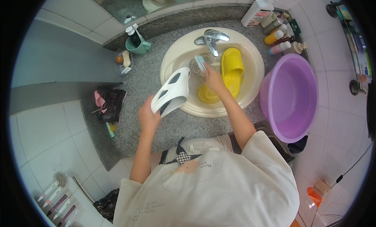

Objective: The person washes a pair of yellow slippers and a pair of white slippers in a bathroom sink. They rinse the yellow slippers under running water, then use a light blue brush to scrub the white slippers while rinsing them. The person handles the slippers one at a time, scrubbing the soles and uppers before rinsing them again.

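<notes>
My left hand (pixel 148 113) grips one end of a white slipper (pixel 173 90) with dark openings, tilted over the basin's left front rim. In my right hand (pixel 215 80) is a small light-blue scrub brush (pixel 200 62), raised over the basin and apart from the slipper. A cream washbasin (pixel 173 59) lies below both hands. Inside it, a yellow slipper (pixel 233 71) rests against the right side. A second yellow piece with a textured surface (pixel 207 94) is partly behind my right forearm. Near the brush lies a grey patterned piece (pixel 195 68), partly covered, its kind unclear.
A chrome faucet (pixel 211 38) rises at the basin's back. The purple tub (pixel 293 100) stands to the right, below several bottles (pixel 274 37). To the left are a green cup (pixel 139 46), a soap dish (pixel 122 62) and a black packet (pixel 113 105) on the grey stone counter (pixel 138 77).
</notes>
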### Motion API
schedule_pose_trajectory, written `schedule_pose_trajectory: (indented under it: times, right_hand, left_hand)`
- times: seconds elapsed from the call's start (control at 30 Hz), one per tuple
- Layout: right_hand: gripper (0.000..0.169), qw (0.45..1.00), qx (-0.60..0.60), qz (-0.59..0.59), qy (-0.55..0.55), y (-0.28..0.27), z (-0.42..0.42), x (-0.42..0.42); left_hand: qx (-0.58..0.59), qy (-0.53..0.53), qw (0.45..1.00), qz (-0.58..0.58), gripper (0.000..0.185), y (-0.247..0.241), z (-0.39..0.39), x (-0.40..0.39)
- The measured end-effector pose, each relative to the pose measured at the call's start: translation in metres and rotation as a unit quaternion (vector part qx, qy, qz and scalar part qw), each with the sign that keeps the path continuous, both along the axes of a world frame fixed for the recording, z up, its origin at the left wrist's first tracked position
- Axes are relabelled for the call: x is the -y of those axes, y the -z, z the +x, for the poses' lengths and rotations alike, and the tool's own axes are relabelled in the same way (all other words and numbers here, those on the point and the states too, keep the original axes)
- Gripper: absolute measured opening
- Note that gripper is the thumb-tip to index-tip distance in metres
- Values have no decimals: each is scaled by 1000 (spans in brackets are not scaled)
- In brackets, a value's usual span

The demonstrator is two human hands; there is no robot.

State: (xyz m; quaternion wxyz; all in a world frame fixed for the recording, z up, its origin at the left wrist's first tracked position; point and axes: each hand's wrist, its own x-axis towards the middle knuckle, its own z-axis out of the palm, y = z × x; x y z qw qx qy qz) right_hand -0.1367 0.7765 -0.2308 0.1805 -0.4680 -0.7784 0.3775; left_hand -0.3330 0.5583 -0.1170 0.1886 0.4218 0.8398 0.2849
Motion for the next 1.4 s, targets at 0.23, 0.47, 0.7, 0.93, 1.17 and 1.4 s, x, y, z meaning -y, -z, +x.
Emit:
schedule_pose_trajectory:
  times: [0.23,0.47,0.7,0.93,1.17,1.4]
  right_hand:
    - [28,920,357,-54,-154,11,-20,41]
    - [28,923,333,-125,-151,35,-44,51]
    - [38,967,116,-186,-133,19,-13,59]
    - [42,987,-100,-109,-67,-126,4,113]
    - [43,989,0,-119,-85,-123,-9,102]
    - [45,994,-40,-93,-41,-103,-20,83]
  left_hand:
    - [-41,-66,996,-39,44,-24,0,2]
    - [21,-87,990,105,36,-5,1,11]
    - [-24,-38,995,92,37,-7,16,-9]
    - [-53,-20,998,39,34,-10,24,-36]
    - [-46,-24,997,65,31,5,38,-39]
    - [-49,6,999,24,28,-12,40,-49]
